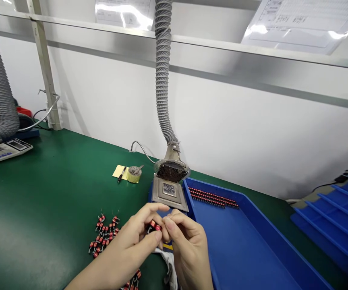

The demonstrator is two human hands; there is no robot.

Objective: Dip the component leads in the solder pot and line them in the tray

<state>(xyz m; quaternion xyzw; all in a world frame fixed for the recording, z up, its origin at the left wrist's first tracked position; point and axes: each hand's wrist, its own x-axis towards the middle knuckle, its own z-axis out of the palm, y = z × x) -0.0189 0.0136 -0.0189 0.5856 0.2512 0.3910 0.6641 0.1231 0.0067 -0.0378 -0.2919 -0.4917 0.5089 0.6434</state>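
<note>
Between the thumb and fingers of my left hand [133,243] is a small red-and-black coil [155,226] with wire leads. My right hand [189,245] is pinched closed right beside it, the fingertips meeting those of the left; what they grip, perhaps a lead, is hidden. A loose pile of similar coils [104,235] lies on the green table left of my hands, and more coils [134,280] show below my left forearm. Just beyond my hands sits a metal-topped device [158,193] with a shiny square well, probably a solder pot.
Right of my hands is a blue tray [252,249] with coils in neat rows [213,197] at its far end. A fume hose [162,76] hangs over the device. Tape [134,174], a pen [121,174], a calculator [6,150], a whitish cloth [170,262] and blue stacked trays [334,225] surround the space.
</note>
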